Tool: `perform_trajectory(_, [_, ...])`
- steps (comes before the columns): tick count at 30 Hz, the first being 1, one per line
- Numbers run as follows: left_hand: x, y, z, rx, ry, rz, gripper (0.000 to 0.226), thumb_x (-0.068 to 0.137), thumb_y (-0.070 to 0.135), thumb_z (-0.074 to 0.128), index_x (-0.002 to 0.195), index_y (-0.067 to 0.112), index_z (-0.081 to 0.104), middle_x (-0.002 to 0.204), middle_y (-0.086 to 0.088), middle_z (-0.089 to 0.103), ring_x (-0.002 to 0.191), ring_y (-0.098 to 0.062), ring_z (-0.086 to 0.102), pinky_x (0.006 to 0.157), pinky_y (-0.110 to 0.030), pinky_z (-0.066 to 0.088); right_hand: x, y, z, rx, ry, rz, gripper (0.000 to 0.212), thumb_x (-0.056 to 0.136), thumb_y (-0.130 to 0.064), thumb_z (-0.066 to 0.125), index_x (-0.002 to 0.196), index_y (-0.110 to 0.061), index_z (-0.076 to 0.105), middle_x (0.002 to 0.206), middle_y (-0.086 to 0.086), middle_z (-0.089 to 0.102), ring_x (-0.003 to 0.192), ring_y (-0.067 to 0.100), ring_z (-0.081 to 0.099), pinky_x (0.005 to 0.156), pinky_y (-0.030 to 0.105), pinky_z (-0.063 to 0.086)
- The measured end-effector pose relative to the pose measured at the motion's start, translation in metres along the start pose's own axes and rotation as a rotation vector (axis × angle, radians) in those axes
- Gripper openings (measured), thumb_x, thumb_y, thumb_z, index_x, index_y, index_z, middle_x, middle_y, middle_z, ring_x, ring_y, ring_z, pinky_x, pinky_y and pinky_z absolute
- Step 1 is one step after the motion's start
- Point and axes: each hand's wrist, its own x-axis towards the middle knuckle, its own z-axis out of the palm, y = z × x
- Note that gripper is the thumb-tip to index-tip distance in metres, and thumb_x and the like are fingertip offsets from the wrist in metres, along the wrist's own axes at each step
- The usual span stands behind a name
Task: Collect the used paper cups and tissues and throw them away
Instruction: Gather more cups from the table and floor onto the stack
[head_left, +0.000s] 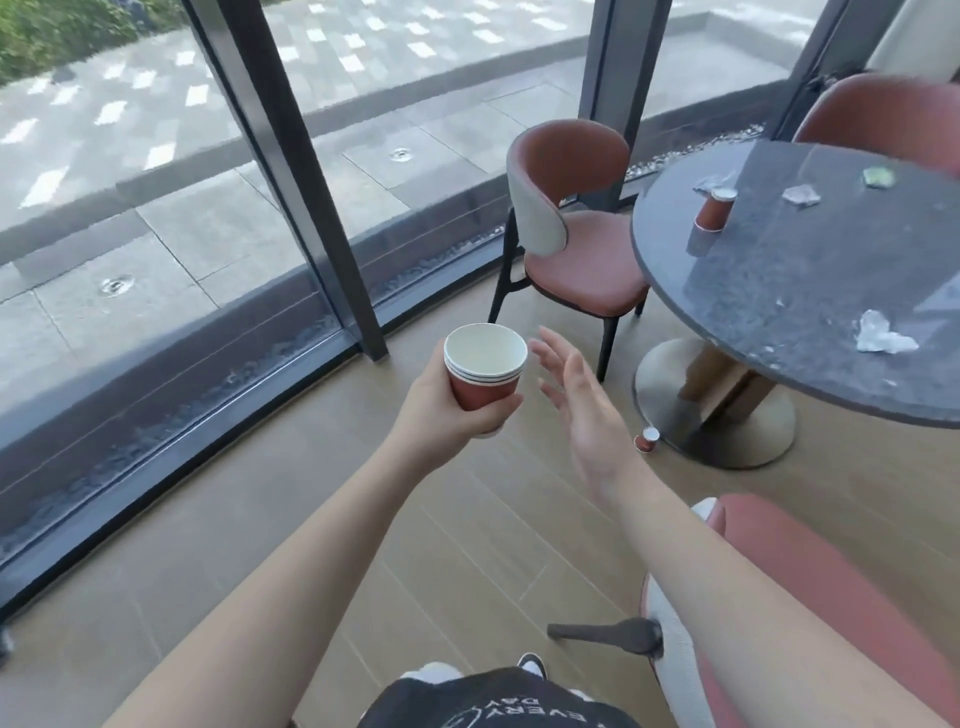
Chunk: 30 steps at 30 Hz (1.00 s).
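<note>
Head view. The left hand (441, 410) grips a stack of red paper cups (485, 366) by the lower wall, upright, mouth up, with several white rims nested one inside another. The right hand (576, 405) is held just beside the stack, not touching it, palm turned toward it and fingers straight and spread; it holds nothing.

On the round dark tabletop (779, 270) at right, one red cup (714, 209) stands near the far-left edge. A crumpled tissue (880, 335) lies toward the near side, another tissue (801, 195) lies further back, and a small green wad (878, 176) sits beyond it.

On the floor (363, 545), a further red cup (647, 440) lies against the table's round base (727, 415). A red-seated chair (571, 228) stands by the window.
</note>
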Motion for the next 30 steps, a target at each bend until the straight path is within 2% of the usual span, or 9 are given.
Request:
perform_trajectory(6, [0.084, -0.011, 0.017, -0.006, -0.148, 0.028, 0.063, 0.070, 0.031, 0.089, 0.110, 0.056, 0.048, 0.102, 0.037, 0.064, 0.093, 0.015, 0.062, 0.061, -0.005, 0.048, 0.060, 0.017, -0.015, -0.038, 0.104, 0.011, 0.056, 0.099, -0.066, 0.028, 0.146, -0.039, 0.045, 0.144, -0.019, 0.054, 0.140, -0.001, 0.042, 0.120, 0.044, 0.029])
perform_trajectory(11, [0.167, -0.020, 0.011, -0.024, -0.250, 0.065, 0.062, 0.066, 0.041, 0.087, 0.111, 0.059, 0.049, 0.104, 0.037, 0.065, 0.096, 0.011, 0.063, 0.066, -0.009, 0.050, 0.123, 0.021, -0.013, -0.050, 0.229, 0.055, 0.054, 0.095, -0.070, 0.031, 0.140, -0.045, 0.048, 0.142, -0.018, 0.056, 0.137, -0.002, 0.044, 0.121, 0.045, 0.028])
perform_trajectory(15, [0.229, -0.017, 0.006, -0.034, -0.327, 0.110, 0.062, 0.067, 0.041, 0.087, 0.113, 0.056, 0.048, 0.105, 0.037, 0.064, 0.097, 0.012, 0.063, 0.066, -0.009, 0.050, 0.169, 0.015, -0.006, -0.037, 0.309, 0.044, 0.069, 0.088, -0.080, 0.037, 0.145, -0.041, 0.045, 0.145, -0.015, 0.054, 0.139, -0.002, 0.042, 0.122, 0.043, 0.028])
perform_trajectory(18, [0.266, -0.009, 0.017, -0.036, -0.392, 0.155, 0.062, 0.062, 0.048, 0.084, 0.113, 0.058, 0.049, 0.108, 0.036, 0.065, 0.100, 0.013, 0.063, 0.068, -0.008, 0.050, 0.194, 0.011, -0.008, -0.055, 0.348, 0.033, 0.061, 0.098, -0.066, 0.031, 0.149, -0.034, 0.043, 0.148, -0.010, 0.052, 0.143, 0.006, 0.040, 0.122, 0.048, 0.027])
perform_trajectory(20, [0.288, -0.004, 0.028, -0.024, -0.439, 0.181, 0.067, 0.060, 0.051, 0.082, 0.119, 0.052, 0.050, 0.110, 0.035, 0.064, 0.103, 0.012, 0.062, 0.075, -0.012, 0.051, 0.208, 0.011, -0.015, -0.041, 0.374, 0.024, 0.055, 0.103, -0.057, 0.029, 0.150, -0.032, 0.041, 0.152, -0.006, 0.049, 0.146, 0.012, 0.038, 0.122, 0.049, 0.026])
perform_trajectory(23, [0.319, -0.002, 0.051, -0.021, -0.506, 0.201, 0.069, 0.062, 0.048, 0.083, 0.123, 0.042, 0.052, 0.110, 0.039, 0.062, 0.103, 0.013, 0.061, 0.078, -0.015, 0.053, 0.228, 0.010, -0.033, -0.027, 0.404, 0.025, 0.049, 0.103, -0.059, 0.032, 0.146, -0.041, 0.043, 0.153, -0.013, 0.047, 0.146, 0.007, 0.036, 0.123, 0.046, 0.025])
perform_trajectory(25, [0.340, -0.002, 0.067, -0.021, -0.538, 0.207, 0.071, 0.063, 0.048, 0.083, 0.127, 0.036, 0.053, 0.112, 0.035, 0.063, 0.106, 0.010, 0.062, 0.080, -0.013, 0.050, 0.243, 0.012, -0.049, -0.017, 0.441, 0.028, 0.049, 0.099, -0.065, 0.036, 0.143, -0.047, 0.045, 0.153, -0.016, 0.047, 0.145, 0.004, 0.036, 0.123, 0.044, 0.025])
perform_trajectory(27, [0.361, 0.001, 0.084, -0.017, -0.561, 0.222, 0.074, 0.063, 0.049, 0.083, 0.129, 0.035, 0.053, 0.114, 0.035, 0.063, 0.108, 0.010, 0.061, 0.080, -0.008, 0.048, 0.261, 0.016, -0.067, -0.017, 0.473, 0.027, 0.053, 0.097, -0.069, 0.036, 0.145, -0.046, 0.043, 0.153, -0.016, 0.046, 0.146, 0.004, 0.036, 0.123, 0.045, 0.024])
perform_trajectory(30, [0.394, 0.008, 0.109, -0.008, -0.575, 0.234, 0.071, 0.063, 0.049, 0.083, 0.126, 0.041, 0.051, 0.111, 0.040, 0.062, 0.105, 0.016, 0.059, 0.076, -0.002, 0.044, 0.290, 0.020, -0.097, -0.004, 0.474, 0.050, 0.059, 0.095, -0.073, 0.035, 0.147, -0.045, 0.041, 0.154, -0.016, 0.045, 0.147, 0.006, 0.035, 0.124, 0.045, 0.023])
